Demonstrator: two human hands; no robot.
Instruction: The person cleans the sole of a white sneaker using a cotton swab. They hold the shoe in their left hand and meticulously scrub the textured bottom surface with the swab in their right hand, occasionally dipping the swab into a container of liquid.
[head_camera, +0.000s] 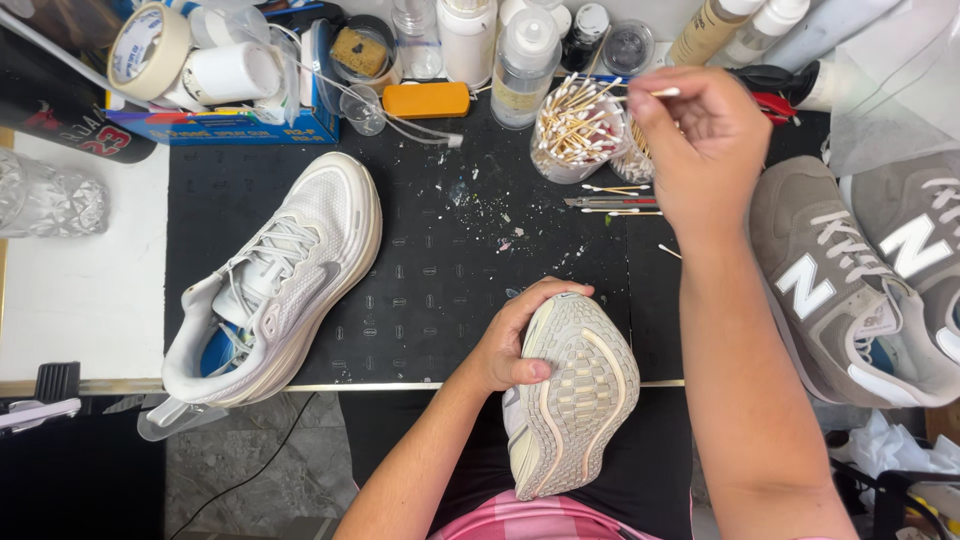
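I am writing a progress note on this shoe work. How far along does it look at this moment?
Done: little can be confirmed; paint-like flecks dot the black mat, and loose swabs lie on it. In hand: the left hand holds a shoe sole up, while the right hand pinches a swab above the swab cup. Left: the white shoe lies alone on the mat, and two grey shoes lie at the right.

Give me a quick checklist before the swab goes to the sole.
1. Left hand grips the shoe: ok, sole faces up.
2. Right hand has a swab: ok, pinched in the fingertips.
3. Swab clear of the cup: ok, lifted beside it.
4. Swab tip wetted: cannot tell.
5. Mat clean: not ok, flecks and loose swabs lie on it.
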